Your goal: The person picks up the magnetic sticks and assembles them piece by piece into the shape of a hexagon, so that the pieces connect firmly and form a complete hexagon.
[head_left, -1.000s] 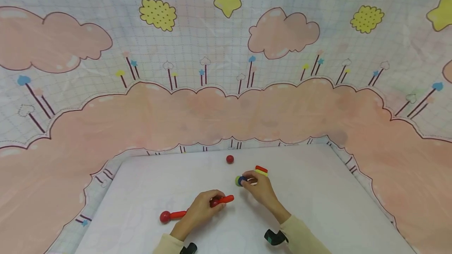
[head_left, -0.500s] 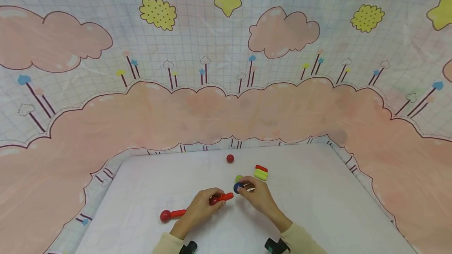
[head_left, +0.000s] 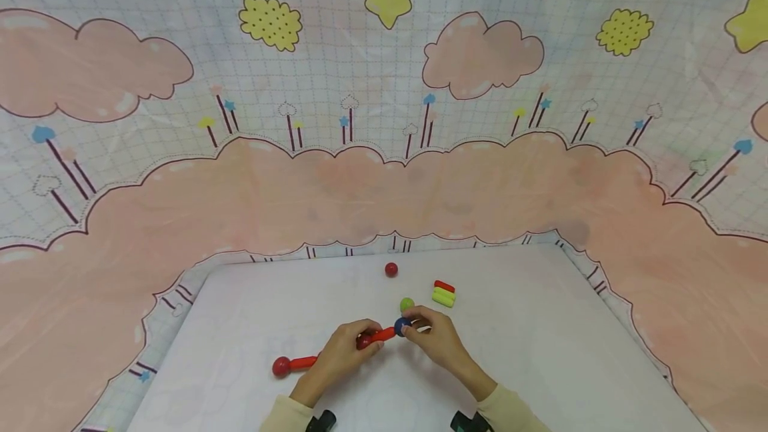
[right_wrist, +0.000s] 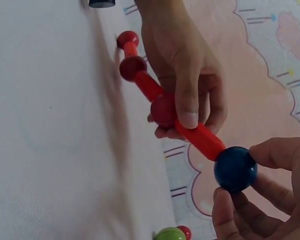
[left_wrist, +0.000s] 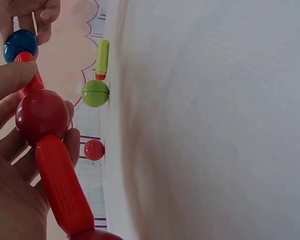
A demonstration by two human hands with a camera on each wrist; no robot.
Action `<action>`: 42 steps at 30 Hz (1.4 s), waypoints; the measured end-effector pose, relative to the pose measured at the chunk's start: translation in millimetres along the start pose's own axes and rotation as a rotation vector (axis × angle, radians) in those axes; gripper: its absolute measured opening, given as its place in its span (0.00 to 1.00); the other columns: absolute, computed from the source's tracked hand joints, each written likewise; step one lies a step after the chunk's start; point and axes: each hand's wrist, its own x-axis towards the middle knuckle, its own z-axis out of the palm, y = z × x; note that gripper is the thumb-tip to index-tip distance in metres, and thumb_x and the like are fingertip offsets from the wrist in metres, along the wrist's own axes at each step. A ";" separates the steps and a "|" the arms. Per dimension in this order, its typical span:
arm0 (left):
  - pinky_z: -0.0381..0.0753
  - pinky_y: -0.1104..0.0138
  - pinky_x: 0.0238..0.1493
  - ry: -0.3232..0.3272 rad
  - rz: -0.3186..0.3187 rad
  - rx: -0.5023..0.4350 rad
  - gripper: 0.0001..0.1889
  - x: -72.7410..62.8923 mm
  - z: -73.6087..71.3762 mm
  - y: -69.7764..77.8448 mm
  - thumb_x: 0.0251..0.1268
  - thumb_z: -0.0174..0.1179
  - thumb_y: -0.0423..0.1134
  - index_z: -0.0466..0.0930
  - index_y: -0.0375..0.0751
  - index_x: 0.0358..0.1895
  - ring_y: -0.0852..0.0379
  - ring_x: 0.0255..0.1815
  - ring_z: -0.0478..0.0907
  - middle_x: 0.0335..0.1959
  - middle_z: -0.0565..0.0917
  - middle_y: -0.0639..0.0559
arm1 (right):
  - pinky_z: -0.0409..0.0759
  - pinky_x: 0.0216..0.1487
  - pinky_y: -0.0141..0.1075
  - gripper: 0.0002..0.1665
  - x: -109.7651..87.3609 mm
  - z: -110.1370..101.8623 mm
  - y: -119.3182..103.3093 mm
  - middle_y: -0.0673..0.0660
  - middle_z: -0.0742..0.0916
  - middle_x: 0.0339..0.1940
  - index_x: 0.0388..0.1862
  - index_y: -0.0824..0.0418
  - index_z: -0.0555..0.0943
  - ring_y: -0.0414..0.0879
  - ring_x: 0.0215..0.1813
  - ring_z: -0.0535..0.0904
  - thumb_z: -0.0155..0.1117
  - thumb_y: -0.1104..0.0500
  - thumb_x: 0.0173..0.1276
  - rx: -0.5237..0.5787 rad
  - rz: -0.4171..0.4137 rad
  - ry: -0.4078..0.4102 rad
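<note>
Well in from the far edge of the surface (head_left: 540, 352), about midway between its left and right edges, I have the blue ball (right_wrist: 234, 170) up against one end of a red rod (right_wrist: 202, 141). My right hand (head_left: 441, 347) pinches that ball, thumb on one side and fingers on the other. My left hand (head_left: 345, 357) has its fingers clamped about the held red ball (right_wrist: 163, 111), its thumb lying where that ball meets the rod. Seating the blue ball on the rod looks like the step in hand; the two appear to touch, yet I cannot tell whether the joint has taken.

To do it well, I would line the rod up with the blue ball's centre and press straight along it, since a sideways push could work the rod loose at its other end. The left grip, right at that joint, is well placed to brace it. A light tug before I let go would prove the fit. The rest of the chain (head_left: 303, 363) runs toward the left edge to an end red ball (head_left: 281, 367), and could swing if I lift sharply. Toward the far edge, the green ball (head_left: 407, 303) sits just beside my right fingers and might get knocked; the loose red ball (head_left: 391, 270) lies beyond it.
</note>
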 end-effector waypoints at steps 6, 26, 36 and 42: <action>0.78 0.72 0.41 -0.015 0.026 0.010 0.15 1.0 4.9 1.5 0.64 0.66 0.43 0.80 0.51 0.52 0.66 0.35 0.73 0.40 0.85 0.58 | 0.80 0.43 0.26 0.15 0.6 4.1 2.0 0.57 0.87 0.46 0.50 0.60 0.82 0.45 0.44 0.82 0.69 0.58 0.65 0.065 0.031 -0.020; 0.76 0.73 0.41 -0.035 0.007 -0.036 0.22 2.7 9.2 8.5 0.63 0.65 0.51 0.76 0.51 0.58 0.66 0.35 0.72 0.38 0.84 0.58 | 0.81 0.44 0.27 0.16 2.8 1.5 2.1 0.63 0.85 0.48 0.48 0.64 0.81 0.50 0.47 0.84 0.70 0.58 0.64 0.013 -0.008 -0.012; 0.78 0.72 0.45 -0.067 -0.033 -0.064 0.24 2.4 7.8 8.6 0.64 0.64 0.53 0.75 0.49 0.60 0.63 0.40 0.74 0.42 0.85 0.56 | 0.79 0.43 0.27 0.16 8.7 -24.1 13.6 0.60 0.86 0.46 0.48 0.61 0.82 0.47 0.47 0.84 0.72 0.61 0.62 -0.070 0.065 0.125; 0.78 0.72 0.45 -0.080 -0.053 -0.074 0.25 2.0 8.6 8.0 0.64 0.64 0.54 0.75 0.49 0.61 0.62 0.41 0.74 0.43 0.84 0.57 | 0.80 0.41 0.29 0.15 11.2 -35.6 26.3 0.61 0.87 0.45 0.47 0.62 0.83 0.46 0.44 0.84 0.72 0.63 0.60 -0.088 0.066 0.193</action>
